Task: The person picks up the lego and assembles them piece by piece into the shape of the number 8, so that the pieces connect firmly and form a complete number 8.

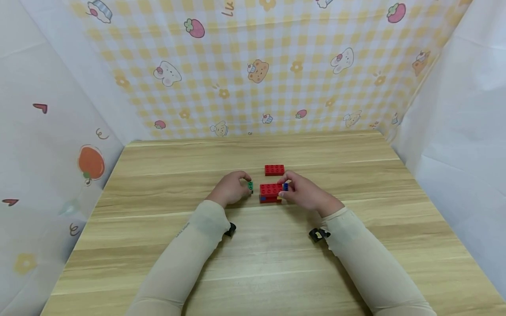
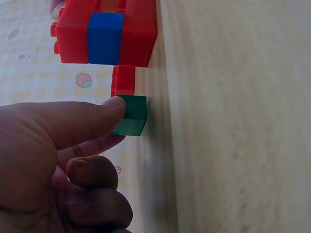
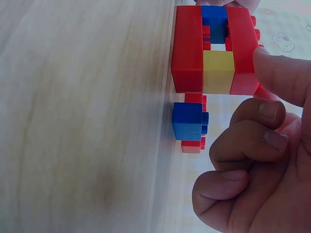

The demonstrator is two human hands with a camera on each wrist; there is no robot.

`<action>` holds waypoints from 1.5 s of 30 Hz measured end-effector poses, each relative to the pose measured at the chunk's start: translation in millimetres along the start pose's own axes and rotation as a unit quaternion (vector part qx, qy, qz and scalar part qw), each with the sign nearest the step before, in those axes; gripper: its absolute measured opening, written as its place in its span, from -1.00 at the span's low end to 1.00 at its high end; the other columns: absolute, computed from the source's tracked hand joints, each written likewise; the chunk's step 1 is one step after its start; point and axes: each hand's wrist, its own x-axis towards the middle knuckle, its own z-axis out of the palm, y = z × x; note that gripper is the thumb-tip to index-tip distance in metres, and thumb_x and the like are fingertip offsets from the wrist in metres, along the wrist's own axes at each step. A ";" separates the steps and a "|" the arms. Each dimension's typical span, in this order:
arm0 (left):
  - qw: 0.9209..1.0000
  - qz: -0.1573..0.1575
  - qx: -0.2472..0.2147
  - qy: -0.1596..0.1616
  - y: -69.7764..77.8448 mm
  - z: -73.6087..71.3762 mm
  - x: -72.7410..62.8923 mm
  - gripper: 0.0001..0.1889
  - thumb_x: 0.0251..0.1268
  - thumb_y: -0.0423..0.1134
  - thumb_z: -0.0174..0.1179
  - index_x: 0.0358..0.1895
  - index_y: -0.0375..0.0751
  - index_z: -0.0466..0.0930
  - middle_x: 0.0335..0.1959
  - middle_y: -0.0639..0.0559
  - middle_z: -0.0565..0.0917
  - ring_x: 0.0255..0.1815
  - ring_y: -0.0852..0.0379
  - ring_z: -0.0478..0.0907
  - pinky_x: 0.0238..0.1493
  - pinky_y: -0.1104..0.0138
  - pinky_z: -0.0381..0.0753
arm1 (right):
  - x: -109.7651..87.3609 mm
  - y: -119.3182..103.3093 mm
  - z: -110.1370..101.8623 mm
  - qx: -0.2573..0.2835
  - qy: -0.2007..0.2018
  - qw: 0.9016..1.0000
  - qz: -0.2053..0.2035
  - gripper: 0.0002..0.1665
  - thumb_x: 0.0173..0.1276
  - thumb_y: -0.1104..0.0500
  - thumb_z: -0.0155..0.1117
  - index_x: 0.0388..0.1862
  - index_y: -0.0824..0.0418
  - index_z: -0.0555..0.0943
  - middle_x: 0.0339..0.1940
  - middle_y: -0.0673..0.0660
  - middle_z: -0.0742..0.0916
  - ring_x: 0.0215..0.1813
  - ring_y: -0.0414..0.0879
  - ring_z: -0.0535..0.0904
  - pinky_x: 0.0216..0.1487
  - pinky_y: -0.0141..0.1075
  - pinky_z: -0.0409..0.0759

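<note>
My left hand [image 1: 232, 188] pinches a small green building brick [image 2: 134, 115] between thumb and index finger, just left of a brick stack. The stack [image 1: 270, 190] has long red bricks at top and bottom, with a blue brick [image 2: 105, 39] between them at its left end and a yellow brick [image 3: 218, 73] at its right end. At the stack's right end, my right hand [image 1: 306, 193] grips the upper red brick [image 3: 241, 53], thumb on its near side. The index finger is mostly hidden in the right wrist view. The other right fingers are curled.
A loose small blue brick [image 3: 187, 121] stands on the table just right of the stack, partly behind the right hand. Behind the stack lies a loose red brick [image 1: 274, 170]. The wooden table [image 1: 253, 263] ends at a patterned cloth backdrop [image 1: 237, 87].
</note>
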 end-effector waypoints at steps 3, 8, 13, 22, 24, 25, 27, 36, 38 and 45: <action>1.000 -0.001 0.003 -0.001 -0.6 0.6 0.5 -0.66 0.42 -0.23 0.37 0.20 -0.05 0.65 0.31 -0.07 0.62 0.21 -0.09 0.51 0.40 -0.05 0.45 | 0.0 -0.6 0.3 0.001 0.000 1.000 0.002 -0.65 0.58 0.15 0.32 0.22 0.14 0.47 -0.50 0.06 0.50 -0.48 -0.07 0.38 -0.39 -0.25 0.39; 1.000 0.003 0.005 -0.001 0.7 -1.2 -0.8 -0.70 0.41 -0.22 0.38 0.16 -0.06 0.66 0.26 -0.07 0.64 0.22 -0.11 0.52 0.37 -0.05 0.47 | 0.0 -1.9 0.6 0.002 0.000 1.000 0.002 -0.66 0.58 0.15 0.32 0.21 0.15 0.47 -0.50 0.06 0.50 -0.48 -0.07 0.38 -0.39 -0.26 0.39; 1.000 0.006 -0.005 -0.001 3.6 -5.1 -4.6 -0.72 0.42 -0.20 0.36 0.13 -0.04 0.66 -0.08 -0.05 0.66 -0.25 0.00 0.49 -0.07 0.13 0.53 | 0.0 -1.3 0.5 0.001 0.002 1.000 0.003 -0.66 0.57 0.15 0.33 0.21 0.13 0.48 -0.50 0.06 0.50 -0.47 -0.06 0.38 -0.39 -0.25 0.40; 1.000 0.012 -0.023 -0.004 11.7 -13.4 -12.2 -0.70 0.47 -0.14 0.35 0.18 0.02 0.64 -0.32 -0.06 0.52 -0.48 0.08 0.42 -0.42 0.27 0.47 | 1.2 0.0 -0.1 0.006 0.000 1.000 0.000 -0.67 0.57 0.16 0.32 0.21 0.15 0.47 -0.51 0.06 0.50 -0.49 -0.07 0.38 -0.41 -0.26 0.39; 1.000 0.015 -0.022 -0.005 14.1 -14.8 -13.6 -0.69 0.47 -0.13 0.35 0.21 0.03 0.64 -0.32 -0.07 0.52 -0.50 0.07 0.41 -0.43 0.27 0.46 | 1.6 0.5 -0.1 0.006 0.001 1.000 0.000 -0.67 0.57 0.16 0.32 0.21 0.15 0.47 -0.51 0.06 0.50 -0.49 -0.07 0.38 -0.41 -0.27 0.39; 1.000 0.017 -0.021 -0.005 15.5 -15.3 -14.5 -0.68 0.47 -0.12 0.35 0.21 0.04 0.64 -0.33 -0.07 0.52 -0.51 0.07 0.41 -0.44 0.27 0.45 | 1.7 0.5 -0.1 0.006 0.001 1.000 0.000 -0.67 0.57 0.17 0.32 0.21 0.15 0.48 -0.51 0.06 0.49 -0.49 -0.07 0.38 -0.41 -0.27 0.39; 1.000 0.020 -0.020 -0.006 17.7 -16.0 -15.6 -0.68 0.47 -0.12 0.35 0.22 0.04 0.64 -0.36 -0.07 0.52 -0.52 0.07 0.40 -0.46 0.27 0.44 | 1.9 0.4 -0.1 0.005 0.002 1.000 0.001 -0.67 0.57 0.17 0.32 0.21 0.16 0.48 -0.52 0.06 0.49 -0.49 -0.07 0.38 -0.41 -0.27 0.39; 0.999 0.040 -0.017 -0.003 25.4 -16.6 -20.7 -0.67 0.47 -0.11 0.36 0.21 0.03 0.65 -0.40 -0.04 0.49 -0.49 0.07 0.38 -0.44 0.28 0.41 | 2.8 1.3 -0.5 0.005 0.003 1.000 0.000 -0.66 0.58 0.17 0.32 0.22 0.15 0.47 -0.53 0.05 0.49 -0.50 -0.07 0.37 -0.43 -0.26 0.38; 0.999 0.043 -0.022 -0.003 26.5 -16.2 -22.1 -0.67 0.47 -0.11 0.36 0.22 0.02 0.65 -0.42 -0.03 0.48 -0.51 0.08 0.36 -0.46 0.28 0.40 | 2.9 1.4 -0.4 0.006 0.002 1.000 -0.001 -0.66 0.58 0.17 0.32 0.22 0.15 0.47 -0.53 0.05 0.49 -0.50 -0.07 0.37 -0.43 -0.26 0.39; 0.998 0.051 -0.041 -0.009 28.8 -13.8 -25.8 -0.68 0.45 -0.11 0.38 0.20 0.02 0.67 -0.49 0.01 0.42 -0.56 0.10 0.32 -0.49 0.30 0.36 | 3.1 2.8 -0.6 0.002 0.000 1.000 -0.002 -0.66 0.58 0.16 0.31 0.22 0.15 0.46 -0.53 0.05 0.49 -0.51 -0.07 0.38 -0.44 -0.28 0.38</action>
